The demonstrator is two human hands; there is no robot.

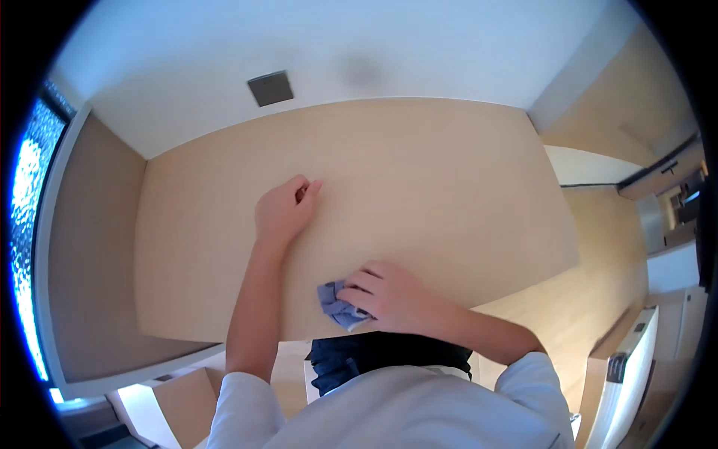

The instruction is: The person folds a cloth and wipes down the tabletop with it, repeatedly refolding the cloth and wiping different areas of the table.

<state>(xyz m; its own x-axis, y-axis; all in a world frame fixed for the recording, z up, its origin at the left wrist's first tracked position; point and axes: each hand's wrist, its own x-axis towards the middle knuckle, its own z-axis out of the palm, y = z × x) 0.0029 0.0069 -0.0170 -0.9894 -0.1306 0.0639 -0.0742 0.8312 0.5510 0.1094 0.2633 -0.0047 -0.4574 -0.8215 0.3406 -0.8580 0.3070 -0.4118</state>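
Note:
A crumpled blue-grey cloth (338, 305) lies near the front edge of the light wood tabletop (441, 172). My right hand (389, 297) is closed over its right side, fingers bent around it and pressing it on the surface. Farther in and to the left, my left hand (286, 209) rests on the tabletop in a loose fist, thumb side up. A small dark gap shows between its curled fingers and thumb, and I see no object in it.
A dark square wall plate (271, 88) is on the white wall behind the tabletop. At the left stands a wooden side panel (97, 247) beside a bright textured window (28, 224). Wood floor (606, 224) runs along the right; a white-topped unit (628, 382) stands lower right.

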